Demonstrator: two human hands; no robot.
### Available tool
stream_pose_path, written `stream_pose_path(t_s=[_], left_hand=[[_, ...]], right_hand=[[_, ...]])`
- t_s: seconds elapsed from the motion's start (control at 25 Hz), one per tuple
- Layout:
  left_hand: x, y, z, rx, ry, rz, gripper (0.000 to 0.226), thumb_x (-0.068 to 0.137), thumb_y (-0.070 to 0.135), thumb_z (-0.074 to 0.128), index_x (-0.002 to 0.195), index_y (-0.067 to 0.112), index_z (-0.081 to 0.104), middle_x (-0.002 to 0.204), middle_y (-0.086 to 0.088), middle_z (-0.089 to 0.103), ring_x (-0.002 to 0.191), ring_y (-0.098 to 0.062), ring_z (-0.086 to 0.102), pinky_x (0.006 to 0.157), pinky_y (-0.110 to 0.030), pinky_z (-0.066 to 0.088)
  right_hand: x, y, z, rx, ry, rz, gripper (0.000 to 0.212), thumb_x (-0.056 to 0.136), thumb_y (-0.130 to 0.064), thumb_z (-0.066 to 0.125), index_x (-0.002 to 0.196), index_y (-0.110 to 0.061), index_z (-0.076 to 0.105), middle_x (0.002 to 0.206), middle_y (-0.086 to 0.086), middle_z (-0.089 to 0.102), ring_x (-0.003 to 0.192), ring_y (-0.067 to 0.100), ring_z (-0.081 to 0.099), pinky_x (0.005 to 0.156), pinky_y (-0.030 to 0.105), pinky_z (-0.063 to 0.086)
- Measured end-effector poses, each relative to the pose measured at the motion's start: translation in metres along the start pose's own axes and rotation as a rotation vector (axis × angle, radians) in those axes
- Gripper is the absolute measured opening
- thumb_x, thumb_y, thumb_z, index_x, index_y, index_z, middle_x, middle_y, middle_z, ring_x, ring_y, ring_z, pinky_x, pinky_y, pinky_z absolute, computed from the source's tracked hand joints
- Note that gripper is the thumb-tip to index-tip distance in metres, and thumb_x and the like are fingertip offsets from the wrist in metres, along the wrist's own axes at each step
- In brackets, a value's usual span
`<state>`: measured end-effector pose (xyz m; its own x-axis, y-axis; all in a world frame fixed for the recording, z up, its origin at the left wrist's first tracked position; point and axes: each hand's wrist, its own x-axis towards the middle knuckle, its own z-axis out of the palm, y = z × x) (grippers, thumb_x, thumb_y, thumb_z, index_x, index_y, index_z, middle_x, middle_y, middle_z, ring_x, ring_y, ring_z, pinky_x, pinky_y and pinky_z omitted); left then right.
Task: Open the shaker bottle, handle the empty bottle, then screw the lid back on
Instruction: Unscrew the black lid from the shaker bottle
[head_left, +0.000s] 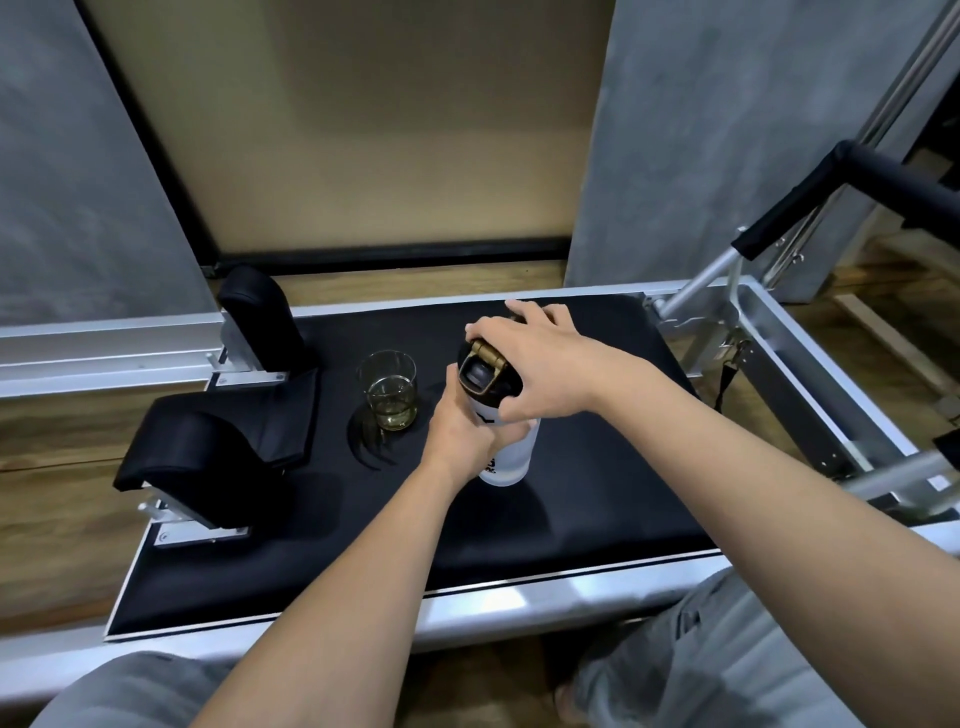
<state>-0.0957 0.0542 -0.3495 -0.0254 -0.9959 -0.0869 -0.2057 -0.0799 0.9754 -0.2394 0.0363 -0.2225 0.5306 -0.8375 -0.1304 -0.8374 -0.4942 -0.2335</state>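
Note:
A frosted white shaker bottle (511, 457) stands upright on the black padded platform (571, 519), near its middle. Its black lid (480, 376) with a gold flip clasp sits on top of the bottle. My left hand (465, 428) wraps around the bottle's upper body from the left. My right hand (535, 358) is cupped over the lid from the right, fingers curled around its far side and thumb on the near side. Whether the bottle holds anything cannot be seen through the frosted wall.
A short glass tumbler (390, 392) with a little pale liquid stands just left of the bottle. Two black padded shoulder rests (208, 462) sit at the platform's left end. A metal frame with a padded bar (810, 208) rises at the right. My knees are at the near edge.

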Motion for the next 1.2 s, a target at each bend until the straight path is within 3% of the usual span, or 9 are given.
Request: stream_pose_path(t_s=[0.12,0.24,0.44,0.6,0.8,0.92,1.0,1.04,1.2], left_hand=[[-0.005,0.003,0.001,-0.014,0.018,0.040,0.072,0.063,0.027,0.096,0.102,0.059,0.043,0.119,0.016,0.067,0.114,-0.009,0.064,0.093,-0.028,0.054],[-0.004,0.004,0.003,0.003,0.000,0.037,0.074,0.067,0.027,0.095,0.115,0.047,0.042,0.128,0.013,0.063,0.122,-0.013,0.060,0.096,-0.025,0.052],[-0.006,0.013,0.006,-0.187,-0.055,-0.078,0.088,0.072,0.051,0.076,0.147,0.013,0.050,0.148,-0.008,0.057,0.127,-0.023,0.064,0.105,-0.047,0.056],[-0.003,0.015,0.005,-0.256,0.023,-0.133,0.010,0.105,0.030,0.060,0.108,0.022,0.065,0.120,-0.011,0.068,0.083,-0.015,0.079,0.062,-0.036,0.063],[-0.005,0.002,0.009,-0.072,-0.010,-0.031,0.088,0.052,0.031,0.095,0.130,0.037,0.054,0.125,0.014,0.067,0.121,-0.014,0.065,0.093,-0.016,0.053],[-0.001,-0.003,0.009,0.112,0.046,0.048,0.076,0.082,0.034,0.087,0.147,0.017,0.050,0.128,0.020,0.054,0.121,-0.012,0.061,0.091,-0.022,0.054],[0.002,0.002,0.008,0.086,0.071,0.030,0.036,0.100,0.036,0.065,0.127,0.011,0.062,0.150,-0.013,0.043,0.088,-0.014,0.071,0.067,-0.036,0.061],[0.004,-0.005,0.005,0.004,0.052,0.024,0.030,0.102,0.034,0.060,0.112,0.006,0.066,0.109,-0.040,0.050,0.071,-0.012,0.069,0.057,-0.033,0.059],[-0.001,0.005,-0.001,-0.035,0.044,0.001,0.049,0.060,0.049,0.093,0.102,0.041,0.068,0.100,0.009,0.068,0.077,0.005,0.068,0.071,-0.016,0.056]], right_hand=[[-0.005,-0.001,-0.004,0.184,0.016,0.028,0.058,0.085,-0.040,0.059,0.141,-0.033,0.047,0.165,-0.008,0.035,0.158,0.029,0.005,0.121,0.047,0.006],[0.004,-0.018,-0.002,0.230,0.169,0.310,0.092,0.091,-0.077,0.042,0.162,-0.021,0.023,0.174,0.003,0.008,0.155,0.036,0.016,0.119,0.060,0.017],[0.023,-0.051,0.010,-0.270,0.148,0.613,0.106,0.084,-0.084,0.046,0.146,0.002,0.038,0.142,0.022,0.047,0.106,0.037,0.056,0.079,0.047,0.045],[0.020,-0.047,0.012,-0.354,0.096,0.324,0.072,0.089,-0.060,0.054,0.137,-0.006,0.047,0.166,0.025,0.022,0.114,0.043,0.055,0.079,0.042,0.036],[0.003,-0.021,-0.003,-0.121,0.027,-0.031,0.086,0.077,-0.051,0.067,0.153,-0.028,0.036,0.172,-0.012,0.016,0.145,0.041,0.031,0.108,0.046,0.037],[0.012,-0.032,0.004,-0.061,0.126,0.261,0.117,0.076,-0.083,0.058,0.164,-0.025,0.006,0.174,0.003,0.004,0.147,0.048,0.028,0.114,0.064,0.031],[0.022,-0.046,0.013,-0.113,0.150,0.552,0.123,0.076,-0.089,0.049,0.161,-0.010,0.009,0.165,0.018,0.024,0.136,0.050,0.040,0.102,0.066,0.041],[0.026,-0.053,0.017,-0.147,0.140,0.628,0.117,0.079,-0.085,0.052,0.156,-0.003,0.018,0.155,0.019,0.038,0.130,0.049,0.045,0.097,0.065,0.045],[0.025,-0.044,0.022,-0.220,0.212,0.349,0.075,0.081,-0.061,0.062,0.133,-0.013,0.040,0.128,0.005,0.053,0.110,0.033,0.047,0.084,0.049,0.046]])
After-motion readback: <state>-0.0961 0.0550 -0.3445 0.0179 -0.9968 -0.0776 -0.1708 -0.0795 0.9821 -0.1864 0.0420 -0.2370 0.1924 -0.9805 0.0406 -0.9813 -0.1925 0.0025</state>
